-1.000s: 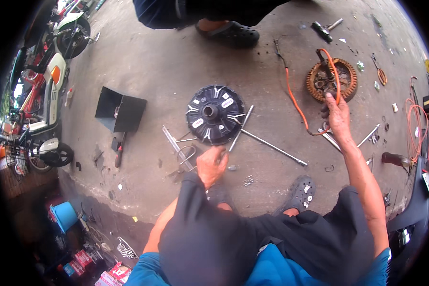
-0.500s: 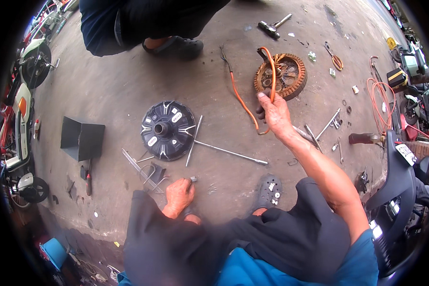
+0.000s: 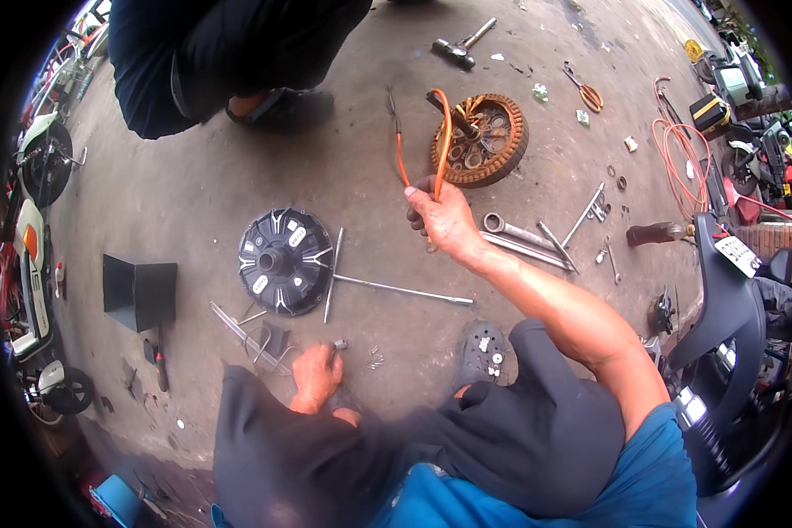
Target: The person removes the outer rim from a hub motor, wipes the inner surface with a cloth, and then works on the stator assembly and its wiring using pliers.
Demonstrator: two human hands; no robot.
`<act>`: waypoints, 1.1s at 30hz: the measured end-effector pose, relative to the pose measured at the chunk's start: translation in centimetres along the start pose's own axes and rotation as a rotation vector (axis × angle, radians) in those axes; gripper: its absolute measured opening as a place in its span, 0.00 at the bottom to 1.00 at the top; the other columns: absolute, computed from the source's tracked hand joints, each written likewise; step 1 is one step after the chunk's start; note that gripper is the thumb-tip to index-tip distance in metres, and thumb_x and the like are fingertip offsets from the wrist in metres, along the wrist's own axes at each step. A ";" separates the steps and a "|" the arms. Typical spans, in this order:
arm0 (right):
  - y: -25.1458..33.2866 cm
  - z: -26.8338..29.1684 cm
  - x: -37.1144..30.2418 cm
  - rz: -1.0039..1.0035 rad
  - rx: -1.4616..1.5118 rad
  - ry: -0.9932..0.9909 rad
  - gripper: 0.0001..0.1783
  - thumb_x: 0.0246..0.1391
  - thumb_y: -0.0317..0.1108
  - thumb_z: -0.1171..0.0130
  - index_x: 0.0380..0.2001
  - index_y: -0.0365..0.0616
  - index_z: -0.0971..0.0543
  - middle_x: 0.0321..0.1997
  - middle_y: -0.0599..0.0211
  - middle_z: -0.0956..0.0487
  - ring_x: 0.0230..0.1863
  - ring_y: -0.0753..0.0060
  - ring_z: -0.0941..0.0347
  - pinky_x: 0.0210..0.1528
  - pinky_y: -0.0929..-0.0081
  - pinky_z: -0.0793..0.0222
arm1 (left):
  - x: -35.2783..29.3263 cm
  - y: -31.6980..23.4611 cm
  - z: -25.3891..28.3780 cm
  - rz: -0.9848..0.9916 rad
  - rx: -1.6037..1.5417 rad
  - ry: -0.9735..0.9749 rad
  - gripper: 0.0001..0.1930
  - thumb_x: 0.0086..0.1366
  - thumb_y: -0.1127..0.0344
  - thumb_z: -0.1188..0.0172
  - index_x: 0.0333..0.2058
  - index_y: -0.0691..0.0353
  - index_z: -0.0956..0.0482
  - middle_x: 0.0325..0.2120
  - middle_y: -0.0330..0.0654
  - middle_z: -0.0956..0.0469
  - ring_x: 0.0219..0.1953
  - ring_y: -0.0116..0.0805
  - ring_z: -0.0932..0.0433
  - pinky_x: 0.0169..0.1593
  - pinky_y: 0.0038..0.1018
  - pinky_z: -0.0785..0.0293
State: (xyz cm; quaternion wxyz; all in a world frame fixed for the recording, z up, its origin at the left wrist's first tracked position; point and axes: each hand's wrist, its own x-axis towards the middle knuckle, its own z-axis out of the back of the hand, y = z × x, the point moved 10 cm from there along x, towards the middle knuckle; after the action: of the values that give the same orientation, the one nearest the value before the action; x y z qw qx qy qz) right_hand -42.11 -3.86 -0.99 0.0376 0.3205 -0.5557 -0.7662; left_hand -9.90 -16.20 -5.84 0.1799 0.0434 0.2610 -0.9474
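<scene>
My right hand is closed around an orange cable. From that hand one length loops up to a rusty, copper-toothed motor stator on the floor, and the cable's frayed dark end sticks up on the left. Low over my left shoe, my left hand is closed, a small grey metal piece showing at its fingertips. Between the hands and farther left lies a round black motor cover with a central hub, a T-handle wrench beside it.
A hammer, scissors, a large wrench and an orange hose lie on the floor. At left are a black box and a screwdriver. Another person's leg is at the top; motorbikes line both sides.
My right hand has drawn the cable nearer and gathered its lower loop. The view has shifted, moving most things left in the picture. My left hand stays low by my shoe.
</scene>
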 end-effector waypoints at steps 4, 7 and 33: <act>1.7 -1.1 -0.5 0.025 0.037 0.035 0.17 0.59 0.41 0.44 0.40 0.37 0.28 0.25 0.66 0.24 0.25 0.75 0.27 0.27 0.75 0.30 | -0.6 1.3 0.3 0.033 0.033 -0.011 0.10 0.51 0.63 0.36 0.33 0.56 0.23 0.24 0.43 0.24 0.29 0.46 0.22 0.30 0.42 0.29; 2.3 0.2 -0.7 0.048 0.049 0.013 0.18 0.60 0.42 0.45 0.40 0.35 0.28 0.26 0.64 0.24 0.27 0.74 0.26 0.30 0.73 0.28 | 0.0 0.4 0.0 0.016 0.014 -0.024 0.10 0.52 0.62 0.37 0.33 0.55 0.22 0.25 0.42 0.23 0.29 0.46 0.22 0.30 0.42 0.28; 2.5 -0.3 -0.4 0.052 -0.007 0.003 0.16 0.60 0.42 0.44 0.38 0.37 0.27 0.25 0.66 0.24 0.26 0.74 0.26 0.28 0.74 0.29 | -0.5 1.1 0.2 0.009 0.026 -0.052 0.08 0.52 0.61 0.38 0.30 0.57 0.22 0.24 0.44 0.22 0.29 0.47 0.22 0.31 0.42 0.28</act>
State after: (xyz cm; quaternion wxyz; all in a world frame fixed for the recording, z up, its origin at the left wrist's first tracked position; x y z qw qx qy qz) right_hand -42.34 -4.93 1.35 0.0596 0.3071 -0.5610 -0.7665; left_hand -9.00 -17.00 -6.06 0.1903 0.0224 0.2439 -0.9507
